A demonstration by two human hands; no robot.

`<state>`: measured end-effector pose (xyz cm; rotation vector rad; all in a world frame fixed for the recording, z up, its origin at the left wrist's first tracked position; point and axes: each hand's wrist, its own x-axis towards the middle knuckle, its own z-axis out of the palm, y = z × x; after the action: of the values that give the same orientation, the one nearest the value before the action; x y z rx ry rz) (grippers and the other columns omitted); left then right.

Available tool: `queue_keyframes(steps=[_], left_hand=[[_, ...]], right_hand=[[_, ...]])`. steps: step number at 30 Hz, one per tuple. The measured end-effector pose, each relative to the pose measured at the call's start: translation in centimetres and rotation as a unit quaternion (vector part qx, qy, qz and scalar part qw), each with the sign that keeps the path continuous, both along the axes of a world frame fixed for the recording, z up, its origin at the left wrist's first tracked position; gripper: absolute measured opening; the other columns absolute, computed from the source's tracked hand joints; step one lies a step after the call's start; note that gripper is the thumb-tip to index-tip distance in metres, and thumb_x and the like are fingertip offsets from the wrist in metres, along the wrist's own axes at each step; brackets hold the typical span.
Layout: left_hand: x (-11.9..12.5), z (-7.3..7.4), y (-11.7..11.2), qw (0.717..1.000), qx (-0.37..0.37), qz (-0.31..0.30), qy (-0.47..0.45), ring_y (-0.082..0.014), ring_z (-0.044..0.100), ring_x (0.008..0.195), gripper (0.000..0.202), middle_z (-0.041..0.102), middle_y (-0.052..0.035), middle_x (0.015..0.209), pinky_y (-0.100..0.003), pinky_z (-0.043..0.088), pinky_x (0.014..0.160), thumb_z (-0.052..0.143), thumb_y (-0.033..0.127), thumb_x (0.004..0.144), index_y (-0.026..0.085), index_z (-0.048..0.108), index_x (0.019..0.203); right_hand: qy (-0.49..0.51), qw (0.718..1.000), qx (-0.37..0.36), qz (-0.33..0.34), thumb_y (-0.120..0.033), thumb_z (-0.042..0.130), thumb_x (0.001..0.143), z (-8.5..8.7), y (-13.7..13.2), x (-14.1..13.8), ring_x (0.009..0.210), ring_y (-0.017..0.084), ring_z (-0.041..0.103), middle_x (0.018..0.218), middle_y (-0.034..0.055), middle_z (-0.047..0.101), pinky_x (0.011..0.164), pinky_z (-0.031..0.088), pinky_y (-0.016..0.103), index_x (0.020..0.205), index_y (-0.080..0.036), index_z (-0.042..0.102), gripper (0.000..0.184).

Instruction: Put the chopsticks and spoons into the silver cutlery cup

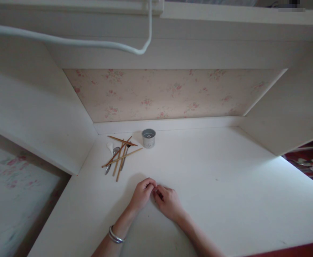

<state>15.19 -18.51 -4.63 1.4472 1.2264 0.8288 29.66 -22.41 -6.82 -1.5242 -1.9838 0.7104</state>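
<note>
Head view: left hand (142, 194) and right hand (169, 203) are held together, fingertips meeting over the table (239, 200); whether anything is pinched there cannot be told. Beyond, chopsticks (122, 157) are crossed over a spoon (116, 150), the cup (148, 142) stood upright just beside. Should one be tugged, others could be rolled; by a stray knock, the cup could be toppled.

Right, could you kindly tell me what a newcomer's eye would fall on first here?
Probably the person's left hand and right hand, close together at the fingertips over the white table, with a silvery bracelet on the left wrist. Next, perhaps, the loose heap of sticks and spoons farther back to the left, and the grey cup standing just right of it.
</note>
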Motion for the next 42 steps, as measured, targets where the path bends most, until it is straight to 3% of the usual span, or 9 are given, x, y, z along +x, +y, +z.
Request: queue_keyframes(steps=[42], left_hand=[[-0.12, -0.68, 0.02, 1.000, 0.010, -0.002, 0.009, -0.0170, 0.060, 0.078, 0.019, 0.066, -0.0006, 0.074, -0.027, 0.044, 0.076, 0.046, 0.022, 0.076, 0.019, 0.065, 0.073]], right_hand=[[-0.010, 1.000, 0.003, -0.001, -0.022, 0.046, 0.093, -0.16, 0.14, 0.00, 0.062, 0.013, 0.059, 0.073, 0.0007, 0.068, 0.058, 0.030, 0.023, 0.086, -0.020, 0.061, 0.017]])
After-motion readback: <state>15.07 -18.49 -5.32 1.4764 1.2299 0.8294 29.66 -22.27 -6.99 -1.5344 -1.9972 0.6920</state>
